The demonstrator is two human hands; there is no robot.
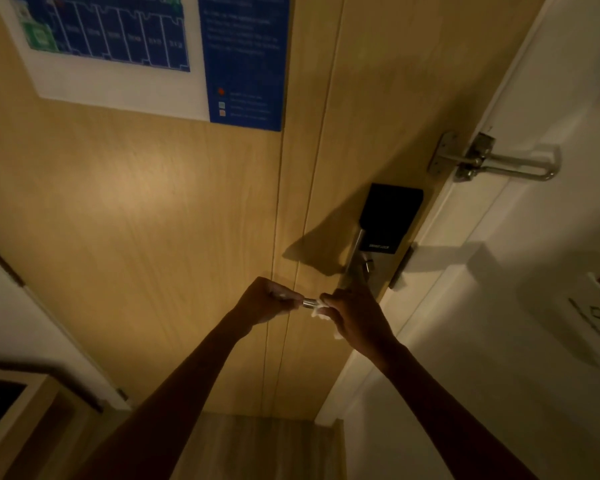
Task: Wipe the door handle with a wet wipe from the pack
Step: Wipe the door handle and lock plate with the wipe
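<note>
The metal lever door handle (309, 302) runs left from the lock plate (378, 271) on a wooden door. My left hand (267, 299) grips the handle's free end. My right hand (355, 315) is closed around the handle closer to the lock, pressing a white wet wipe (321, 310) against it. Bits of the wipe stick out below and left of my fingers. Most of the handle is hidden under both hands. The wipe pack is not visible.
A black smart-lock panel (390, 216) sits above the handle. A metal swing-bar guard (496, 161) spans door and white frame at upper right. A blue evacuation plan (153, 46) hangs on the door. A white wall box (575, 320) is on the right; furniture (11, 410) stands lower left.
</note>
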